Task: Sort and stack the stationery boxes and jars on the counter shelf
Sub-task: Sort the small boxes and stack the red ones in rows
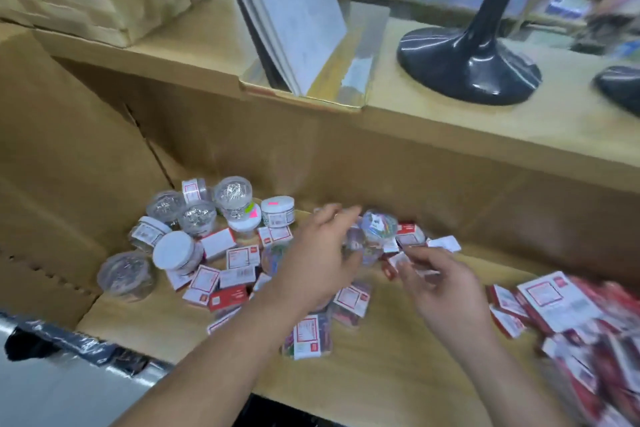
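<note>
Sorting step: loose pieces in mid-shelf are being split by kind, as I judge it; jars go left, boxes go right.
Shelf (381, 367): a cardboard-lined ledge below the counter top.
Clip jar (377, 227): a clear jar of coloured clips near the shelf's back edge, about midway along. It is beyond both hands and blurred, so I cannot tell whether it is upright or tilted.
Left hand (320, 253): nearer the clip jar. Its fingers stretch forward and lie against the jar's left side. The thumb is hidden, so I cannot tell whether it has a grip.
Right hand (446, 291): just right of and nearer than the jar, apart from the left hand. Its fingertips pinch what looks like a small box (398, 258).
Jar group (197, 215): clear tubs with white lids are bunched at the back left corner, well left of the clip jar.
Loose boxes (239, 258): red-and-white boxes scattered flat between the jar group and the hands.
Box pile (561, 298): heaped at the right edge, on the right hand's side.
Key relation: the jar group lies to the left of the clip jar, on the left arm's side. That suits a sweep by the left hand towards the back left corner, while the small box would go right.
</note>
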A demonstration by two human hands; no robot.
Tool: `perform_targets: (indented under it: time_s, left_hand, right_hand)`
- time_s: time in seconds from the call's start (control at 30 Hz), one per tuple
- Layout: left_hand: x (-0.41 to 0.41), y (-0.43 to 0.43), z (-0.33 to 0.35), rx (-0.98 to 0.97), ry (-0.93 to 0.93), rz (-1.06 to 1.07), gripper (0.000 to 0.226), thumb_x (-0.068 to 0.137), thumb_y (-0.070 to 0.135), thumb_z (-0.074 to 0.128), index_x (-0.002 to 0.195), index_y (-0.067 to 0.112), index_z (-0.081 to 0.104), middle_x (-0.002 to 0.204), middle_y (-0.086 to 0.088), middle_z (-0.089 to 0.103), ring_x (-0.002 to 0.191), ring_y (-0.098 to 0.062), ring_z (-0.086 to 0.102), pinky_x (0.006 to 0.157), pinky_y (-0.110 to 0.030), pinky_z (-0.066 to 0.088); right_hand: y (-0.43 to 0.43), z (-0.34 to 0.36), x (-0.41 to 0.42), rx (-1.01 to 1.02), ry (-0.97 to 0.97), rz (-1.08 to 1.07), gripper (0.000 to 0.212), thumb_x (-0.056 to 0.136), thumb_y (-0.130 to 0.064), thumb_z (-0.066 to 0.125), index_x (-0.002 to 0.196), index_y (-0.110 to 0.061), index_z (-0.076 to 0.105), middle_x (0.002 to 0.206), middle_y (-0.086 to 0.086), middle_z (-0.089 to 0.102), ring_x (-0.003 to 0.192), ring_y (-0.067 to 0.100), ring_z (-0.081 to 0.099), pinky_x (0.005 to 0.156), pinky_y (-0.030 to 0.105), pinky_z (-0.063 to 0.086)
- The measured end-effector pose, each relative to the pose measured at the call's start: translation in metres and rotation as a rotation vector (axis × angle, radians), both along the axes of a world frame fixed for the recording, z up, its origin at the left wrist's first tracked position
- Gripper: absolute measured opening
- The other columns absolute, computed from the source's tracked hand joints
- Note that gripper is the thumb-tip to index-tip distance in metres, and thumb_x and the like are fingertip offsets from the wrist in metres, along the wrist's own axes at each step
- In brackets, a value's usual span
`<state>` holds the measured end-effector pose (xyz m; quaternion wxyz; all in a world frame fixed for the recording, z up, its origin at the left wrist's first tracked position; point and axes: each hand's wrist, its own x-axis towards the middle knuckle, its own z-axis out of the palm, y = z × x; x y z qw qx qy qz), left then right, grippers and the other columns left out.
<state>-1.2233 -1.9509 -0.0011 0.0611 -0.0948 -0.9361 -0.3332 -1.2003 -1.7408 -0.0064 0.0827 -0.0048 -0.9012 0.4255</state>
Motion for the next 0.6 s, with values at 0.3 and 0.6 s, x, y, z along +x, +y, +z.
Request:
perform_targets:
  time_s: [0.3,0.6]
  left_hand:
    - [-0.015,0.049,-0.010,-0.332,0.025,0.014,0.053,0.082,0.057,0.065,0.120,0.028,0.044,0.098,-0.005,0.061,0.099,-0.028,0.058,0.071,-0.038,0.045]
    - [-0.006,0.062,-0.007,-0.170,-0.058,0.067,0.047,0.085,0.047,0.067,0.118,0.028,0.040,0.095,-0.004,0.064,0.094,-0.029,0.061,0.065,-0.038,0.044]
  right_hand:
    - [0.051,-0.004,-0.007,0.116,0.088,-0.009,0.033,0.078,-0.015,0.081,0.110,-0.022,0.075,0.101,-0.009,0.056,0.087,0.005,0.061,0.073,0.007,0.043]
    - [0.040,-0.009,-0.016,0.324,0.233,0.082,0.030,0.079,-0.026,0.082,0.108,-0.023,0.075,0.116,-0.001,0.058,0.107,0.026,0.055,0.073,0.038,0.052]
